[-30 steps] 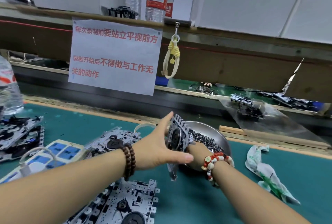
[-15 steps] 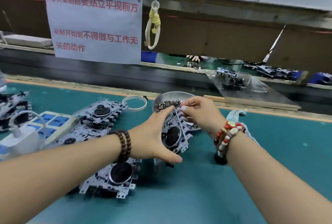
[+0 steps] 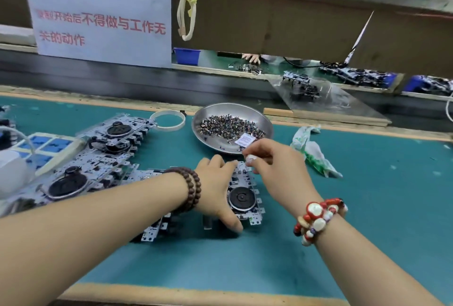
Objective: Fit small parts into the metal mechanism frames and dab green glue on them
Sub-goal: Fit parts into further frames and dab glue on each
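Two hands: left grip (image 3: 218,190) clasps frame (image 3: 241,195), right grip (image 3: 274,161) above.

A white sign (image 3: 103,11) with red characters hangs at 11 o'clock, a knotted cord loop (image 3: 187,6) just beside it at 12. On the teal tabletop (image 3: 367,195), a tape ring (image 3: 168,120) lies at 11, a blue-and-white power strip (image 3: 46,148) at 9, and a crumpled green-and-white bag (image 3: 312,152) at 2. A blue bin (image 3: 187,55) sits beyond, at 12.
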The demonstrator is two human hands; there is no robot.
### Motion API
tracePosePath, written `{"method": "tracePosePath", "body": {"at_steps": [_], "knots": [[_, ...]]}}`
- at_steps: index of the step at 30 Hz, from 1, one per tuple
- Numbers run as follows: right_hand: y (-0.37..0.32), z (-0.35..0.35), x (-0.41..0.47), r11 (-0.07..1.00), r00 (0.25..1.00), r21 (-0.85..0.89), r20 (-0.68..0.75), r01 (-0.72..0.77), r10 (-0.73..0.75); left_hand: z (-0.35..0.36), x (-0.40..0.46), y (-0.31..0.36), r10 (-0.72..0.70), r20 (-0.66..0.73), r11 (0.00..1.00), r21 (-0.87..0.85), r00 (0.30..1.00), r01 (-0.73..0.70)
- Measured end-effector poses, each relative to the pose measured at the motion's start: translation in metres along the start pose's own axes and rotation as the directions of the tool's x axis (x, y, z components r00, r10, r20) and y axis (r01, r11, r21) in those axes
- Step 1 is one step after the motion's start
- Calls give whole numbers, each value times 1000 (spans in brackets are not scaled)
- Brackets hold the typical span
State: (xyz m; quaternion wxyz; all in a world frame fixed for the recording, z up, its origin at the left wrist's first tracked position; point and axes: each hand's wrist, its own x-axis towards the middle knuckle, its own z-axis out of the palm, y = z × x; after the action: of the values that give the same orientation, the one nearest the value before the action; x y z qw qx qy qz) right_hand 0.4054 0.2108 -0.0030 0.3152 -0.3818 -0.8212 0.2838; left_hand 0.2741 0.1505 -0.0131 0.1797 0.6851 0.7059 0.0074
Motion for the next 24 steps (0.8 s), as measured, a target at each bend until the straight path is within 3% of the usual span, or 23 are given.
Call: {"method": "tracePosePath", "body": {"at_steps": [15, 22, 24], "knots": [[26, 16, -25, 989, 995, 143, -89, -40, 53, 11, -15, 3, 3, -11, 996, -87, 1000, -4], [27, 22, -23, 985, 999, 168, -31, -29, 35, -1, -16, -5, 36, 57, 987, -157, 998, -27], [28, 21, -21, 982, 999, 187, -13, -37, 40, -6, -11, -8, 4, -11, 978, -209, 1000, -6]]}}
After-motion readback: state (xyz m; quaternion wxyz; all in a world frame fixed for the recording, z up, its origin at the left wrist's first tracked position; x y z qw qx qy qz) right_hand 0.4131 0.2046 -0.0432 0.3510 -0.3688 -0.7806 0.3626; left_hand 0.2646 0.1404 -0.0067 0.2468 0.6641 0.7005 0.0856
